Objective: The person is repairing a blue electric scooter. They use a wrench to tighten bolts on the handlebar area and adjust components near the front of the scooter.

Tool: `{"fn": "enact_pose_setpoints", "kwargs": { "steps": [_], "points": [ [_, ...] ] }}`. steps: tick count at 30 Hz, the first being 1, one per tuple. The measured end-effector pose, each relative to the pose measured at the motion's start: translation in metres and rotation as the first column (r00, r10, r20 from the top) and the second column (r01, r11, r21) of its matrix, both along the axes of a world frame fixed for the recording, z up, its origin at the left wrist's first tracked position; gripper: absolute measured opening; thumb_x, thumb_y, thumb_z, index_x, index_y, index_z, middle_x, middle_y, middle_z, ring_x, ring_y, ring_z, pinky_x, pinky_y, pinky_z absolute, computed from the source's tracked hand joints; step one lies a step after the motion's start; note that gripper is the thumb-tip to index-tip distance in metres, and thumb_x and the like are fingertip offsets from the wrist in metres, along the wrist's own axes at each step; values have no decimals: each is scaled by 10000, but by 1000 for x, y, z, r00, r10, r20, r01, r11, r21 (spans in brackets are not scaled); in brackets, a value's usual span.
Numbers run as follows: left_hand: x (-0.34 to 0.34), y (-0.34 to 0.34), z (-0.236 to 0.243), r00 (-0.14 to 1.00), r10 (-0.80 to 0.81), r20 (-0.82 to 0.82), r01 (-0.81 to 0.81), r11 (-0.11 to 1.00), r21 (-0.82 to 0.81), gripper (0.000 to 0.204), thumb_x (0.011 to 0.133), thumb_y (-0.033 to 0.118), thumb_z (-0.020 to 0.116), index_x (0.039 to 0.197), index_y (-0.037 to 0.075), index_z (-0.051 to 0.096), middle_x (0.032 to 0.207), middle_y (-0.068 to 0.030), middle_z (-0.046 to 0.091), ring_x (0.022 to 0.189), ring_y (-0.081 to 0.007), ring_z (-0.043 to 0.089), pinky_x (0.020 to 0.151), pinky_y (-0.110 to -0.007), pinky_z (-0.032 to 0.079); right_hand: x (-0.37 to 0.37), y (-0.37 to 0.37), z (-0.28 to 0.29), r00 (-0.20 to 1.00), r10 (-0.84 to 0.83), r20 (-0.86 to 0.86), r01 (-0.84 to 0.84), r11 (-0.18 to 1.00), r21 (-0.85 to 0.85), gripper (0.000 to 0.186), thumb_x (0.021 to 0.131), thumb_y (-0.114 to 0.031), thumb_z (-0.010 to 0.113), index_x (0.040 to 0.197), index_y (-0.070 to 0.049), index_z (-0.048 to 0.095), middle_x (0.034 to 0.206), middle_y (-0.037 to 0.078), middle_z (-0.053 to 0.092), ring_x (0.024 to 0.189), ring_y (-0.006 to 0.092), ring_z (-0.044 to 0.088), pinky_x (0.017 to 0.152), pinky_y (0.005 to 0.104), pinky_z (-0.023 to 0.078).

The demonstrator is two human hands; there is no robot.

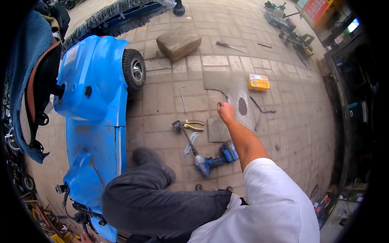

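My right hand (225,111) reaches out over a grey mat (227,129) on the paving, its fingers closed. What they hold, if anything, is too small to make out. The mat has a dark oval patch and a curved, cut-away left edge. At the bottom left, a bit of my left hand (86,238) shows by the handlebar (82,220) of a blue scooter (95,81); its fingers seem wrapped round the grip, partly cut off by the picture's edge. Nearer me lie a blue cordless impact wrench (206,164) with a long socket extension, and pliers (192,125).
A Y-shaped wrench (262,111) and a yellow box (258,82) lie right of the mat. An L-shaped hex key (183,99) is on its left. Farther off are a stone block (178,41), a screwdriver (231,47) and the scooter's wheel (134,70). A dark cabinet (344,101) bounds the right.
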State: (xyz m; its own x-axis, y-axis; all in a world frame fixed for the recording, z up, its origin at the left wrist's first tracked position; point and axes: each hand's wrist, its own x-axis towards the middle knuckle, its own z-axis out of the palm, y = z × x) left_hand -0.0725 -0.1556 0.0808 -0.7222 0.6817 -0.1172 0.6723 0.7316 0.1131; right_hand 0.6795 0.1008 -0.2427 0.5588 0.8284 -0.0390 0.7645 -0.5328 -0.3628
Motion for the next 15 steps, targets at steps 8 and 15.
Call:
{"fn": "enact_pose_setpoints", "kwargs": {
  "steps": [8,15],
  "points": [
    [23,21,13,970,143,197,-143,990,-17,564,893,532,461,1116,43,633,1022,-153,668,896,-275,625,886,-406,417,-13,-4,-10,924,353,149,-326,929,-178,161,778,-181,527,767,-94,661,801,162,659,749,353,639,648,464,496],
    [2,4,3,994,13,108,-6,998,-65,613,896,558,433,1193,43,584,1049,-157,653,914,-309,609,869,-401,429,-24,-70,1,844,528,92,-492,832,-256,130,736,-160,536,700,-77,630,745,168,644,721,364,632,623,479,487]
  ]
}}
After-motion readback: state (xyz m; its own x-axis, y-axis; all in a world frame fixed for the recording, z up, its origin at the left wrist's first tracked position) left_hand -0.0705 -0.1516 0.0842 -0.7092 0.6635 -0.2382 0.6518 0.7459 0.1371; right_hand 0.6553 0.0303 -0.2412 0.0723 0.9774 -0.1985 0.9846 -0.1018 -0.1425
